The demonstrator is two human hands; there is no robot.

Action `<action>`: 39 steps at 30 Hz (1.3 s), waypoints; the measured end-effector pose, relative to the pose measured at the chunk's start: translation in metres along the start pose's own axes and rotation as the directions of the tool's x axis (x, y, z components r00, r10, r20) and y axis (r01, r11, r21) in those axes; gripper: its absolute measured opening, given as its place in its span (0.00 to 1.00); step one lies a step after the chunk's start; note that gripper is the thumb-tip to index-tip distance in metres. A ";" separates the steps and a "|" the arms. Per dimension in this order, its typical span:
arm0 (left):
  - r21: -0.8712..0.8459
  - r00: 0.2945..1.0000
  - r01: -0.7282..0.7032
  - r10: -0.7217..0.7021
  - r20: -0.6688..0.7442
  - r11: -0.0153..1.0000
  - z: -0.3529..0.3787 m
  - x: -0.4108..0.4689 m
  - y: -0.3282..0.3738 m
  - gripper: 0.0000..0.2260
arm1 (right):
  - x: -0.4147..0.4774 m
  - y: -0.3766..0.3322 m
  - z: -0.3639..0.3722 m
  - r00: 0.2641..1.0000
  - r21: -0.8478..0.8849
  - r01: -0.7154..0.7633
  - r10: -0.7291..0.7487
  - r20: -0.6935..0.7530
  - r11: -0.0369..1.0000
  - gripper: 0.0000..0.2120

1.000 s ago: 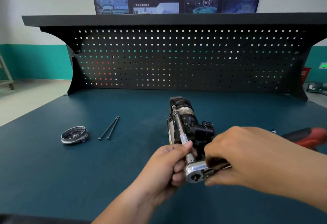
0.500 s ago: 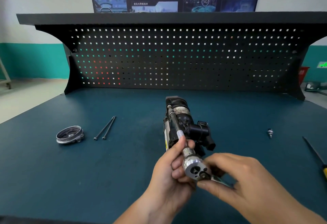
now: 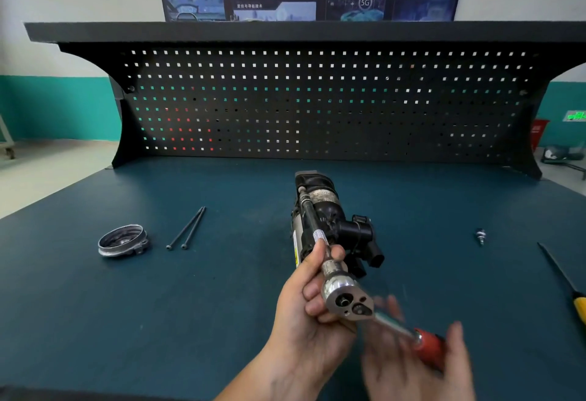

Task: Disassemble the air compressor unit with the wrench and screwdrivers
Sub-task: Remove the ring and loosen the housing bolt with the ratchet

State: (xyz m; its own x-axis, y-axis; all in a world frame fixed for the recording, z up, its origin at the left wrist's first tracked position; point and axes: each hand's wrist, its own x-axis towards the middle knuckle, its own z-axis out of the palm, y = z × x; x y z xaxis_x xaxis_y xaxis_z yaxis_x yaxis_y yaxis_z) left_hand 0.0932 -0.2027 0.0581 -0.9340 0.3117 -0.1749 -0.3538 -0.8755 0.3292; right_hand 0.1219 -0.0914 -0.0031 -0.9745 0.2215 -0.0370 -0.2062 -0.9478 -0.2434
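Observation:
The black air compressor unit [image 3: 329, 210] lies on the blue bench [image 3: 190, 321], pointing away from me. A silver ratchet wrench head [image 3: 347, 300] with a long extension bar [image 3: 309, 215] runs along the unit's left side to its far end. My left hand [image 3: 301, 312] grips the extension just behind the ratchet head. The wrench's red handle [image 3: 428, 345] slants down to the right. My right hand [image 3: 412, 369] is blurred under that handle, fingers spread.
A metal ring cap [image 3: 122, 240] and two long bolts [image 3: 187, 227] lie at the left. A small fitting [image 3: 481, 235] and a yellow-handled screwdriver [image 3: 563, 275] lie at the right. A black pegboard [image 3: 317, 109] closes the bench's back.
The wrench handle has swung from pointing right to pointing down-right. My right hand has slid from beside the ratchet head down to the red grip and its fingers have spread.

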 end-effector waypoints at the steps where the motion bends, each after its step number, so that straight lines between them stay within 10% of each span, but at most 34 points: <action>1: -0.023 1.000 -0.005 0.006 0.026 1.000 -0.003 0.000 -0.001 0.12 | 0.008 -0.003 0.006 1.000 0.091 0.005 -0.002 -0.030 0.996 0.40; 4: -0.003 0.999 -0.027 0.027 0.042 1.000 -0.006 0.000 -0.004 0.11 | 0.025 -0.018 0.021 0.991 0.164 0.119 -0.126 0.033 0.979 0.30; 6: 0.021 0.999 -0.038 0.037 0.032 0.999 -0.005 -0.001 -0.004 0.12 | 0.030 -0.017 0.022 0.975 0.196 -0.053 0.009 0.220 0.979 0.16; 12: 0.127 0.999 -0.049 0.047 0.013 0.991 -0.011 -0.003 0.000 0.11 | 0.031 -0.014 0.015 0.877 0.202 -0.242 0.124 0.464 0.949 0.22; 20: 0.417 0.982 -0.190 0.168 0.090 0.889 -0.028 -0.010 0.015 0.11 | 0.016 -0.003 0.050 0.994 0.050 0.105 -0.104 -0.018 0.993 0.17; 26: 0.819 0.919 -0.393 0.163 0.358 0.418 -0.023 0.007 0.044 0.15 | 0.021 -0.014 0.051 0.983 0.105 0.173 -0.165 -0.075 0.979 0.15; 31: 0.749 0.607 -0.655 0.524 0.597 -0.094 -0.023 0.058 0.083 0.14 | 0.025 -0.018 0.045 0.979 0.132 0.176 -0.160 -0.126 0.975 0.15; 34: 0.799 0.773 -0.531 0.226 0.593 -0.281 -0.023 0.096 0.099 0.37 | 0.025 -0.018 0.043 0.981 0.138 0.158 -0.140 -0.132 0.978 0.15; 39: 0.813 0.834 -0.523 0.041 0.550 -0.254 -0.021 0.135 0.105 0.37 | 0.027 -0.020 0.044 0.979 0.143 0.164 -0.143 -0.146 0.976 0.15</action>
State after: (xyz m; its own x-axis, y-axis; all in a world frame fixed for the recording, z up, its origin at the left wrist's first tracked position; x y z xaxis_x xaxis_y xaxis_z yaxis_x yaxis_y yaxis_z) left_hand -0.0689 -0.2608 0.0494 -0.8215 0.4274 0.3776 0.5375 0.3593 0.7628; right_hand 0.0958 -0.0762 0.0433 -0.9115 0.3858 -0.1425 -0.3736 -0.9216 -0.1052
